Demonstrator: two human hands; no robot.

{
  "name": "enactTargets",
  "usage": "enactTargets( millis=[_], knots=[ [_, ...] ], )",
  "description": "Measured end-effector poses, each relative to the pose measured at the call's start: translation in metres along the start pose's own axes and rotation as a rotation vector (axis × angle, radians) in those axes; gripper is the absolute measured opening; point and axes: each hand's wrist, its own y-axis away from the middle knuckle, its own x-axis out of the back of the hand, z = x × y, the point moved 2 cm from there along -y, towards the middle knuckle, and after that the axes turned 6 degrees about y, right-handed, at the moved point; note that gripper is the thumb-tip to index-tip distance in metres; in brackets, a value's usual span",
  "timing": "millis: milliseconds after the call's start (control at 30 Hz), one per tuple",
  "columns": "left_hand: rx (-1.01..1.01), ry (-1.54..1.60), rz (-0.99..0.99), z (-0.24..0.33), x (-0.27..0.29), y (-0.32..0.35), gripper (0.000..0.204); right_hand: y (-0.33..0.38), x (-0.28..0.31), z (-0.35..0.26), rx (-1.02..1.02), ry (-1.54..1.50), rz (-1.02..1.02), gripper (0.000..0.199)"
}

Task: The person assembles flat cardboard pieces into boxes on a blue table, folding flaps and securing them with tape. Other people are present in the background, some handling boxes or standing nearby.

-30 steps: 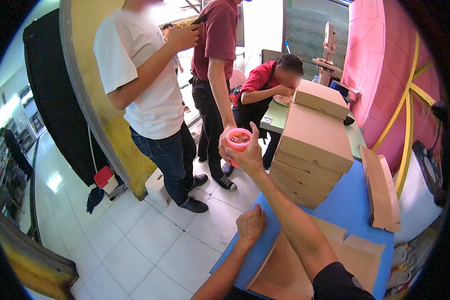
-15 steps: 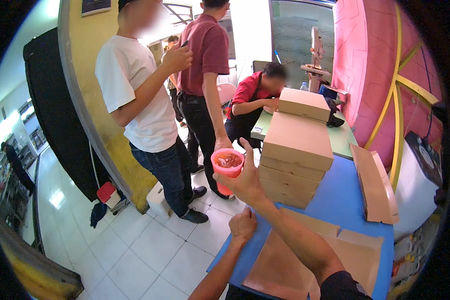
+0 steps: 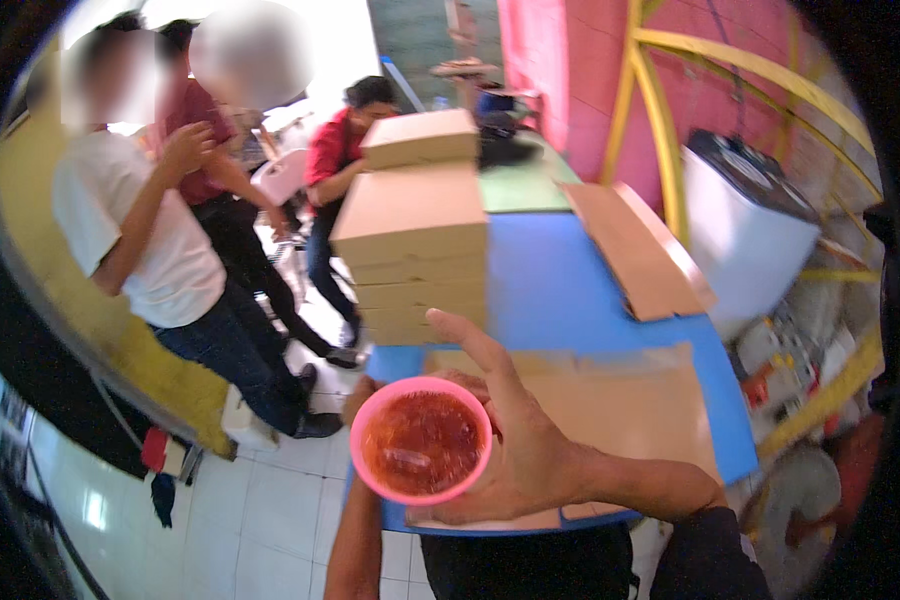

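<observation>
My right hand (image 3: 515, 430) holds a pink plastic cup (image 3: 361, 455) of red-orange drink with what looks like ice. Its index finger sticks up free of the cup, while the thumb and other fingers grip the side. Behind the cup, at the near left edge of the blue table (image 3: 540, 270), is my left hand (image 3: 358, 398); only a small part shows and its fingers are hidden. Beneath my right hand and beyond it lies a flat brown cardboard sheet (image 3: 620, 400).
A stack of brown cardboard boxes (image 3: 410, 220) stands on the table's far left. An unfolded cardboard piece (image 3: 638, 250) lies at the right edge. Two people stand at left; another, in red (image 3: 332, 150), sits beyond the boxes. A white machine (image 3: 745, 230) stands at right.
My right hand has brought the cup nearer, down and to the left, off a co-worker's hand. That co-worker's arm now hangs apart from it. The view has swung right.
</observation>
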Motion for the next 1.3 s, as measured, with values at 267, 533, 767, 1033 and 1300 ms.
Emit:
enactTargets(
  millis=[267, 533, 767, 1033, 1300],
  knots=[
    [-0.143, 0.083, -0.007, -0.002, 0.014, -0.007, 0.023, 0.118, 0.066, -0.07, 0.181, 0.149, 0.334, 0.123],
    [-0.151, -0.014, -0.057, -0.018, 0.013, -0.011, 0.025, 0.211, 0.087, -0.115, 0.158, 0.345, 0.608, 0.122],
    [-0.188, -0.076, -0.037, -0.022, 0.014, -0.012, 0.032, 0.25, 0.095, -0.13, 0.182, 0.438, 0.701, 0.121],
    [-0.146, -0.074, -0.052, -0.018, 0.015, -0.009, 0.031, 0.257, 0.103, -0.133, 0.213, 0.466, 0.729, 0.12],
    [-0.132, -0.085, -0.072, -0.021, 0.016, -0.008, 0.031, 0.264, 0.11, -0.131, 0.21, 0.489, 0.737, 0.12]
  ],
)
